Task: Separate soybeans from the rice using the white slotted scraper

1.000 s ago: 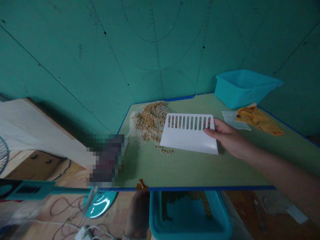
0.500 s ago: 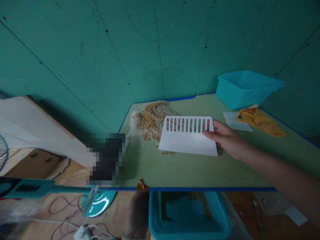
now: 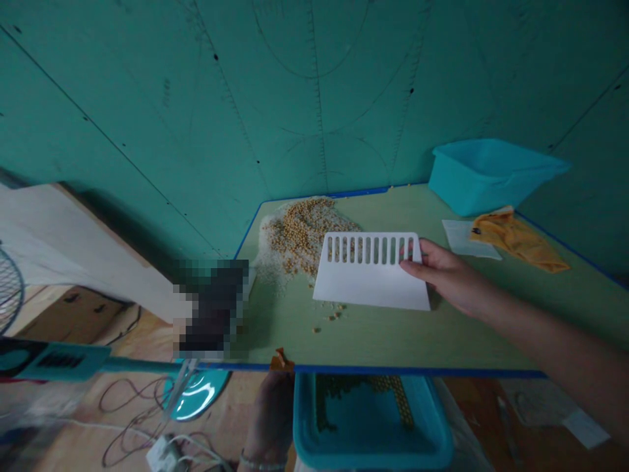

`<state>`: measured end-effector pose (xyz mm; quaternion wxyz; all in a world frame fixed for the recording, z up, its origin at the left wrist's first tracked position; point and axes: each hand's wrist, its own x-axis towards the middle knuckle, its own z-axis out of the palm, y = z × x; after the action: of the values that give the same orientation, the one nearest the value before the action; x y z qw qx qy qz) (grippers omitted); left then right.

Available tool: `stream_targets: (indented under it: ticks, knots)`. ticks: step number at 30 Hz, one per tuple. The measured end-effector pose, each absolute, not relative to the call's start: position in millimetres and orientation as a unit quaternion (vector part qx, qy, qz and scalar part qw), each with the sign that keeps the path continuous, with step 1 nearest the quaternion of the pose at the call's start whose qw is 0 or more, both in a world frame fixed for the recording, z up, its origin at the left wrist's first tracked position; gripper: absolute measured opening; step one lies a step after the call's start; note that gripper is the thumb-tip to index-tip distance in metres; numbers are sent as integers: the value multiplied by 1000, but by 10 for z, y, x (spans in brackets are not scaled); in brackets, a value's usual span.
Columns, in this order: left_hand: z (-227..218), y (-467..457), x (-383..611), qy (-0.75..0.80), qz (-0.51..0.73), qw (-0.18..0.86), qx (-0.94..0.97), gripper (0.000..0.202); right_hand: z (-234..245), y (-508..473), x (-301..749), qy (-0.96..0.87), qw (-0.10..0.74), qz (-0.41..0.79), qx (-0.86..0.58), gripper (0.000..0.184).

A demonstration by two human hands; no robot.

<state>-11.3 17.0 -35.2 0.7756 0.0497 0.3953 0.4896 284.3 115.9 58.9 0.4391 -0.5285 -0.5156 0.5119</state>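
Note:
My right hand (image 3: 445, 274) grips the right end of a white slotted scraper (image 3: 371, 272) standing on edge on the green table (image 3: 393, 328). Behind it lies a heap of yellow beans mixed with white grains (image 3: 299, 233) in the table's back left corner. A few loose beans (image 3: 334, 313) sit just in front of the scraper. Below the table's front edge, my left hand (image 3: 272, 413) holds the left rim of a teal bin (image 3: 371, 423) with some beans inside.
A second teal bin (image 3: 486, 172) stands at the back right, with a yellow cloth (image 3: 518, 239) and a white sheet (image 3: 466, 237) in front of it. A teal wall rises behind. Cables and a fan lie on the floor at left.
The scraper has slid a little toward the front edge, dragging a few beans out of the heap. The left hand and bin stay in place.

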Motion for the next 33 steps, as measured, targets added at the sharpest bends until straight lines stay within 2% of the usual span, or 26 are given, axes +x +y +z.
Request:
stream_targets:
  ticks: [5, 15, 22, 29, 33]
  knots:
    - [-280, 175, -64, 390, 500, 772, 46, 26, 582, 1141, 2825, -513, 424, 543, -512, 25]
    - [-89, 195, -31, 350, 531, 771, 40, 20, 599, 1104, 2770, -518, 399, 552, -517, 31]
    - [-72, 134, -87, 411, 522, 747, 35, 23, 660, 1035, 2698, -521, 352, 574, -524, 37]
    - [-9, 168, -96, 440, 544, 713, 42, 18, 718, 983, 2683, -543, 310, 592, -510, 43]
    - [54, 146, -113, 452, 533, 714, 45, 23, 714, 973, 2685, -558, 299, 598, -493, 43]
